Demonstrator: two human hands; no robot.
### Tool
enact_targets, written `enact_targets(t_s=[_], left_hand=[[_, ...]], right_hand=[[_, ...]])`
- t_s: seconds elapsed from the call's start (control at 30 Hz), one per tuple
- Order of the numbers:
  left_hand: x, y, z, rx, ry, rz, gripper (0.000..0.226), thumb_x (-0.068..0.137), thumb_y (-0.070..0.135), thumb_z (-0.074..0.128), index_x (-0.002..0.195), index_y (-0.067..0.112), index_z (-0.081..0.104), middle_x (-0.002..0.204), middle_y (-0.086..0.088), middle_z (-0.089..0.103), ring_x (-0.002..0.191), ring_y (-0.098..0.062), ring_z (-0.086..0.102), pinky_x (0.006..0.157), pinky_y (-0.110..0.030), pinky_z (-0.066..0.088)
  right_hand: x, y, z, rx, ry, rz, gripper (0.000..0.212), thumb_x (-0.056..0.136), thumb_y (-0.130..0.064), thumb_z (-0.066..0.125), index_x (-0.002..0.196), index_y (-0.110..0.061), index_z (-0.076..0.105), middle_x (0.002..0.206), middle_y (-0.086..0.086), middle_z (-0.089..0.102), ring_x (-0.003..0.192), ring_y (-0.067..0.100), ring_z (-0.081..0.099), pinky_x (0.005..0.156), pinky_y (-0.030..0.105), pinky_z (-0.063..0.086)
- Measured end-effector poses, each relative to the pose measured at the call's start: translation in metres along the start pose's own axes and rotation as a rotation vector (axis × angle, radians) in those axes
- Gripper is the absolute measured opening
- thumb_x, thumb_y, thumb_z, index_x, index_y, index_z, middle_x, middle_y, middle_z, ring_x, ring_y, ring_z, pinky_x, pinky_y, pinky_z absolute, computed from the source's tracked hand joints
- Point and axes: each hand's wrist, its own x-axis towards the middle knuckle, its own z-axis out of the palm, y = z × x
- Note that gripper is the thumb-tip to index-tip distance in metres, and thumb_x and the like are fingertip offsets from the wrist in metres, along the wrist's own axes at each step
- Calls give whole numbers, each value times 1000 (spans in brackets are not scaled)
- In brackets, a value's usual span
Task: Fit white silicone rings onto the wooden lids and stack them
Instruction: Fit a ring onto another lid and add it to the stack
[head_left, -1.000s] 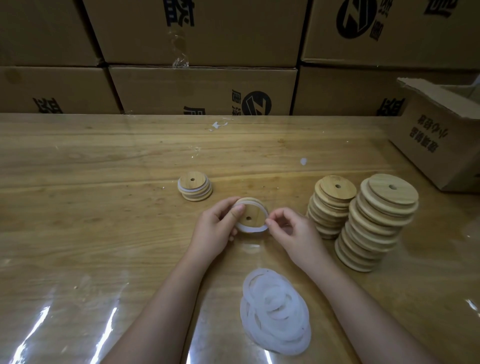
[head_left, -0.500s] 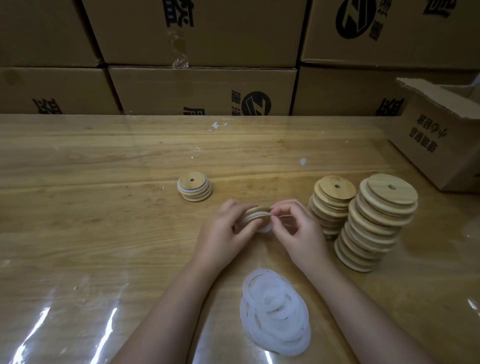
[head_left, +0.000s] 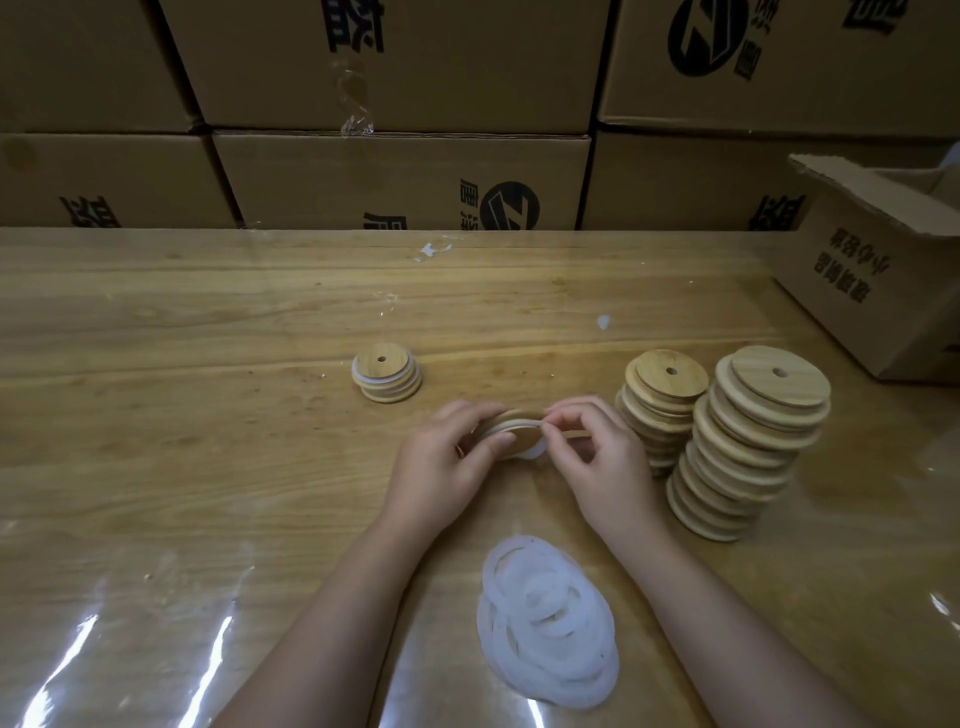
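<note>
Wooden lid (head_left: 511, 426) held edge-on between both hands, just above the table (head_left: 208, 415). White ring (head_left: 535, 451) is only part-seated, with a slack loop showing under the lid's near-right edge. Left hand (head_left: 441, 462) grips the lid by its rim, thumb lying along the near edge. Right hand (head_left: 597, 452) pinches the ring at the lid's right edge, thumb against forefinger. My judgement: keep the left hold firm as the anchor and walk the pinch round the rim, stretching only enough to seat the ring flat and untwisted, slack part last. Done stack (head_left: 387, 375) sits beyond the grip to its left, bare stacks (head_left: 727, 431) just right of it, ring pile (head_left: 548, 618) on the near side. A second ago the lid faced upward with the ring looped loosely round it and the hands wider apart. Since then it has turned edge-on and the hands have closed in. Stacks and pile are unchanged.
</note>
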Motion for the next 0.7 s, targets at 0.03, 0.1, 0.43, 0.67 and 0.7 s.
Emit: enact_targets(t_s=[0.03, 0.1, 0.43, 0.67, 0.7], left_hand=[[0, 0, 0, -7, -1, -4, 27, 80, 28, 65, 103, 16, 70, 78, 16, 55, 64, -3, 49, 62, -13, 37], [1, 0, -1, -26, -2, -12, 27, 79, 27, 66, 103, 15, 71, 78, 17, 56, 65, -2, 49, 63, -11, 36], [1, -5, -1, -112, 10, -79, 26, 80, 19, 68, 105, 13, 69, 84, 18, 58, 64, 2, 48, 64, -7, 35], [1, -7, -1, -234, 36, -195, 31, 84, 15, 68, 95, 42, 59, 68, 23, 60, 60, -1, 48, 64, -17, 42], [0, -8, -1, -227, 21, -198, 33, 84, 14, 69, 95, 44, 58, 68, 25, 60, 60, -3, 48, 63, -17, 42]], right_hand=[[0, -1, 0, -11, 4, -5, 5, 84, -3, 64, 82, -7, 65, 92, -2, 59, 84, 4, 58, 68, 20, 51], [0, -1, -1, -53, 4, -29, 4, 85, -3, 64, 82, -6, 64, 91, -1, 58, 82, 5, 57, 67, 21, 51], [2, 1, -2, -36, -111, 67, 8, 86, -7, 62, 83, -14, 61, 87, -6, 56, 79, 2, 56, 65, 9, 43], [1, 1, -1, 6, -146, 169, 11, 84, -3, 61, 85, -14, 59, 86, -3, 61, 78, -2, 57, 66, 6, 42], [1, 2, -1, 13, -134, 177, 12, 85, -3, 61, 84, -15, 58, 84, -5, 61, 75, -3, 57, 64, 7, 42]])
